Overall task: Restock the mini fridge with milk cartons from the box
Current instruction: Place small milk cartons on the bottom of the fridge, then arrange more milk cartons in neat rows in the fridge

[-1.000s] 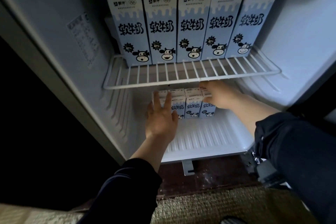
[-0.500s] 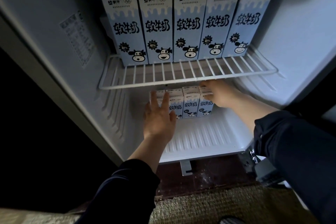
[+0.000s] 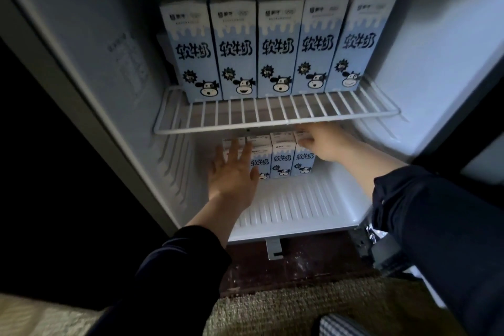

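Observation:
The mini fridge stands open. Several pale blue milk cartons with cow drawings stand in a row on the upper wire shelf. Below it, a second row of the same cartons stands at the back of the white ribbed fridge floor. My left hand is flat with fingers spread, pressed against the leftmost lower cartons. My right hand grips the top of the rightmost lower carton. The box is not in view.
The fridge's left wall carries a label. A dark wood floor strip and a woven rug lie in front. The fridge door hinge sits at the lower right under my sleeve.
The view has tilted and shifted right, so the cartons sit lower in frame. Both hands stay on the lower row, hardly moved relative to it.

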Demonstrator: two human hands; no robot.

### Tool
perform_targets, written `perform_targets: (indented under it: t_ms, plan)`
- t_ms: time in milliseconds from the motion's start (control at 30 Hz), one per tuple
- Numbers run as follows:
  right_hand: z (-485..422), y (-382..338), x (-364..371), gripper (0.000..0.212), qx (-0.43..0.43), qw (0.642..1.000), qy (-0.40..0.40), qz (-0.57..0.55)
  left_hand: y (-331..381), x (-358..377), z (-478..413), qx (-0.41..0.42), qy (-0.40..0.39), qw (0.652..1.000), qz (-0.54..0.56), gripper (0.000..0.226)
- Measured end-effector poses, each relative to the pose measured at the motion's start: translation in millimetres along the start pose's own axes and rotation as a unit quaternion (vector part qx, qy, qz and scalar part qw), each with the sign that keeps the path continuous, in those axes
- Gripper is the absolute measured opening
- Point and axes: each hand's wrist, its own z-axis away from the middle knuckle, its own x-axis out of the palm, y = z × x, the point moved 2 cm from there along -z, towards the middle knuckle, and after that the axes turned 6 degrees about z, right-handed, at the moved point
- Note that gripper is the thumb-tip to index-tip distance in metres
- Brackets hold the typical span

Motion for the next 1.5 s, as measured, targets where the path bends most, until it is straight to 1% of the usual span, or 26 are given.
perform_targets:
  t_ms: [133, 233, 300, 467, 600, 700, 767, 900, 967, 1067, 1167, 1200, 1233, 1333, 1433, 1500]
  plan:
    - [23, -11, -15, 0.040, -0.015, 1.000, -0.004, 0.003, 11, -29, 22, 0.064, -0.045, 0.995, -0.069, 0.054]
    - [59, -26, -37, 0.036, -0.020, 0.999, -0.039, 0.019, 27, -53, 47, 0.101, -0.078, 0.988, -0.093, 0.047]
    - [86, -35, -50, 0.031, -0.031, 0.998, -0.058, 0.025, 40, -69, 68, 0.123, -0.093, 0.984, -0.091, 0.043]
    - [158, -49, -96, 0.023, -0.057, 0.996, -0.046, 0.057, 84, -112, 123, 0.153, -0.137, 0.976, -0.077, 0.039]
    - [225, -49, -137, 0.021, -0.043, 0.993, -0.042, 0.101, 125, -143, 173, 0.200, -0.137, 0.968, -0.063, 0.041]
    - [278, -40, -164, 0.012, -0.024, 0.994, -0.033, 0.101, 158, -157, 214, 0.221, -0.159, 0.961, -0.039, 0.044]
    - [315, -31, -176, 0.013, -0.017, 0.995, -0.034, 0.087, 181, -157, 243, 0.238, -0.175, 0.955, -0.020, 0.043]
    - [389, -2, -182, 0.017, 0.024, 0.996, -0.044, 0.072, 223, -139, 292, 0.283, -0.201, 0.937, -0.023, 0.041]
    - [422, 17, -177, 0.015, 0.051, 0.995, -0.051, 0.070, 242, -125, 310, 0.299, -0.221, 0.928, -0.028, 0.040]
    - [463, 46, -157, 0.013, 0.090, 0.992, -0.057, 0.061, 270, -99, 333, 0.317, -0.236, 0.918, -0.038, 0.040]
    - [500, 73, -127, 0.007, 0.123, 0.990, -0.059, 0.036, 293, -65, 354, 0.339, -0.257, 0.904, -0.042, 0.039]
    - [510, 78, -116, 0.009, 0.134, 0.988, -0.064, 0.028, 296, -54, 358, 0.342, -0.262, 0.901, -0.042, 0.038]
    - [518, 83, -105, 0.011, 0.145, 0.986, -0.074, 0.021, 297, -41, 361, 0.345, -0.273, 0.897, -0.045, 0.037]
    - [546, 100, -70, 0.006, 0.176, 0.977, -0.116, 0.014, 300, 12, 372, 0.346, -0.322, 0.877, -0.087, 0.036]
    - [565, 115, -29, 0.018, 0.209, 0.966, -0.150, -0.005, 293, 61, 376, 0.328, -0.357, 0.866, -0.119, 0.037]
    - [575, 124, 0, 0.020, 0.227, 0.960, -0.158, -0.036, 286, 88, 378, 0.305, -0.375, 0.867, -0.120, 0.038]
